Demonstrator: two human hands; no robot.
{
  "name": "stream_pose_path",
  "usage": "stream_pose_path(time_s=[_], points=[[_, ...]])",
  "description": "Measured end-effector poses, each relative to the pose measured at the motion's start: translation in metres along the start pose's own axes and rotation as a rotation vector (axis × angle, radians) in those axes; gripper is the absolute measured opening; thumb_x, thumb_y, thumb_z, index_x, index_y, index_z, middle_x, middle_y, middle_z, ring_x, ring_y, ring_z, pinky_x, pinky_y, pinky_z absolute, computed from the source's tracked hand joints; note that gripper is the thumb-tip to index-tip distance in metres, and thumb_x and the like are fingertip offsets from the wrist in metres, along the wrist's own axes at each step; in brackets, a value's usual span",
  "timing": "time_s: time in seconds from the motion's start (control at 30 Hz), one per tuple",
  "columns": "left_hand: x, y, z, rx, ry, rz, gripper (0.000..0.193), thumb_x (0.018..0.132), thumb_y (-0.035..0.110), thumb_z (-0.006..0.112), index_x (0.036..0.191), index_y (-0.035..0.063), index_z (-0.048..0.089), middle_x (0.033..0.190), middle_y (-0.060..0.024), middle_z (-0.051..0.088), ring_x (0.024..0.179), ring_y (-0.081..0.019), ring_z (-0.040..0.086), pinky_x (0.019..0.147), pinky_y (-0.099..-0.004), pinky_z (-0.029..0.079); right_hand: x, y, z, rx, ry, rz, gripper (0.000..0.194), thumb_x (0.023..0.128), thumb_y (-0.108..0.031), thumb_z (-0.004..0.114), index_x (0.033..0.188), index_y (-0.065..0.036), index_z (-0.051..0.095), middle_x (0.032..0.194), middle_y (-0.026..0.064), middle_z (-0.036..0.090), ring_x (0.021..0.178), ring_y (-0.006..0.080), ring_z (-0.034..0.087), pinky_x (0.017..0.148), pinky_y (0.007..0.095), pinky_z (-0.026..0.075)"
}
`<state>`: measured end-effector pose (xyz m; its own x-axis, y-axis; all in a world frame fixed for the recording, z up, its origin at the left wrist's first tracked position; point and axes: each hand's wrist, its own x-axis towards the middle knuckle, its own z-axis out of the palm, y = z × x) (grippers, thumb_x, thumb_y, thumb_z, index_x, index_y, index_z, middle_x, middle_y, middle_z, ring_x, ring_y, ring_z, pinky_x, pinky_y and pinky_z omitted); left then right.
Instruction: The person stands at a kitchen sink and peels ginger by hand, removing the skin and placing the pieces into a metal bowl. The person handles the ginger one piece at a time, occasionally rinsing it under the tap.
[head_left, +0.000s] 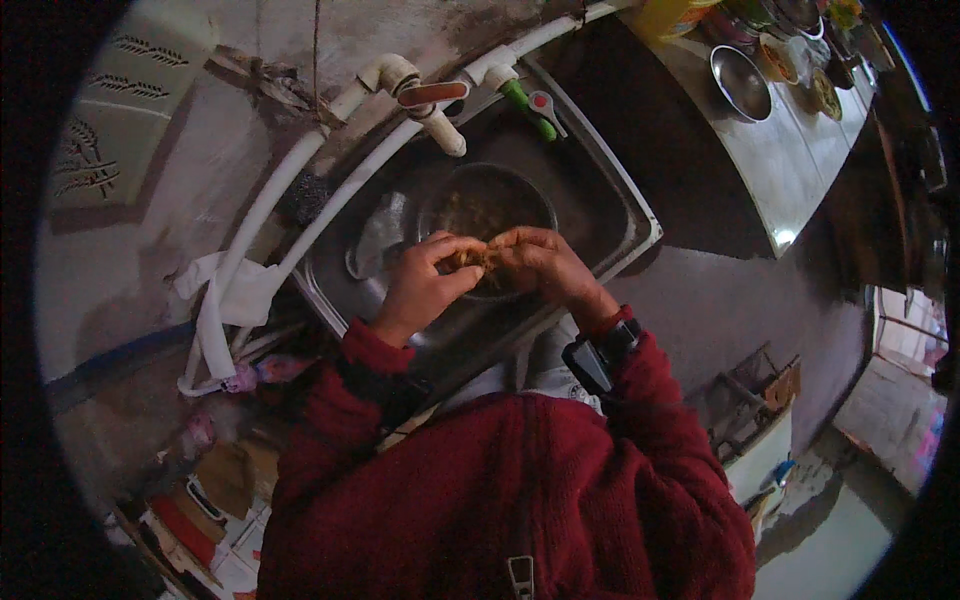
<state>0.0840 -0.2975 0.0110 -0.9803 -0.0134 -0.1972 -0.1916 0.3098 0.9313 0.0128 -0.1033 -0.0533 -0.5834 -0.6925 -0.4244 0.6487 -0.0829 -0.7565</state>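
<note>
A metal sink (585, 180) lies before me, holding a round bowl (551, 199) with brownish pieces in murky contents. Above the near part of this bowl, my left hand (431, 281) pinches a small yellowish-brown piece of food (472, 259) between thumb and fingers. My right hand (551, 266) meets it from the other side, its fingertips closed on the same piece. What exactly the piece is, I cannot tell. Left of the bowl, a shiny, clear or metal dish (375, 240) rests in the sink, partly behind my left hand.
A white plastic tap with a brown handle (433, 94) and a green tap (525, 109) reach over the sink's far edge. White pipes (352, 184) run along the wall at the left. A steel bowl (741, 82) and other dishes stand on the tiled counter (780, 165) at the upper right.
</note>
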Motion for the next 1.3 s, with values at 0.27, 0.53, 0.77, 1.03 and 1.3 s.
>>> stream_pose_path(time_s=[0.27,0.53,0.77,1.03,1.3], points=[[0.001,-0.01,0.017,-0.191,0.041,-0.232,0.015,0.079,0.007,0.069,0.089,-0.0026,0.063,0.081,-0.0058,0.066,0.071,-0.0097,0.061,0.067,-0.0235,0.048,0.004,0.007,0.008,0.186,0.028,-0.106,0.023,0.089,-0.022,0.063,0.105,-0.004,0.062,0.08,-0.0013,0.06,0.063,0.0055,0.051,0.054,0.0194,0.039],[0.001,-0.012,0.024,-0.46,0.038,-0.317,0.015,0.083,0.005,0.064,0.095,-0.0034,0.059,0.082,-0.0071,0.065,0.073,-0.0111,0.063,0.069,-0.0231,0.051,0.01,0.016,0.007,0.265,0.04,-0.102,0.02,0.091,-0.02,0.062,0.104,-0.005,0.06,0.072,-0.0015,0.057,0.051,0.0039,0.046,0.044,0.0196,0.035],[0.001,-0.003,0.021,-0.567,-0.013,-0.342,0.018,0.084,0.007,0.062,0.098,-0.0036,0.06,0.085,-0.0078,0.066,0.073,-0.0122,0.065,0.068,-0.0226,0.05,0.005,0.016,0.01,0.442,-0.055,-0.07,0.023,0.092,-0.019,0.058,0.108,-0.002,0.057,0.081,0.003,0.061,0.05,0.0039,0.046,0.04,0.0168,0.033],[-0.001,0.002,0.026,-0.425,-0.071,-0.443,0.019,0.084,0.018,0.062,0.087,-0.0005,0.067,0.079,-0.0053,0.068,0.07,-0.0103,0.064,0.06,-0.0211,0.048,0.006,0.015,0.014,0.312,0.044,-0.073,0.021,0.088,-0.016,0.063,0.104,-0.005,0.059,0.078,-0.0001,0.06,0.052,0.0035,0.047,0.042,0.0179,0.031],[-0.001,0.003,0.026,-0.437,-0.123,-0.425,0.021,0.085,0.02,0.062,0.086,-0.0011,0.067,0.077,-0.0057,0.067,0.069,-0.0106,0.064,0.061,-0.0218,0.049,0.003,0.021,0.01,0.327,0.029,-0.069,0.016,0.087,-0.017,0.065,0.097,-0.007,0.059,0.075,-0.0022,0.058,0.052,0.0032,0.044,0.042,0.0187,0.03]])
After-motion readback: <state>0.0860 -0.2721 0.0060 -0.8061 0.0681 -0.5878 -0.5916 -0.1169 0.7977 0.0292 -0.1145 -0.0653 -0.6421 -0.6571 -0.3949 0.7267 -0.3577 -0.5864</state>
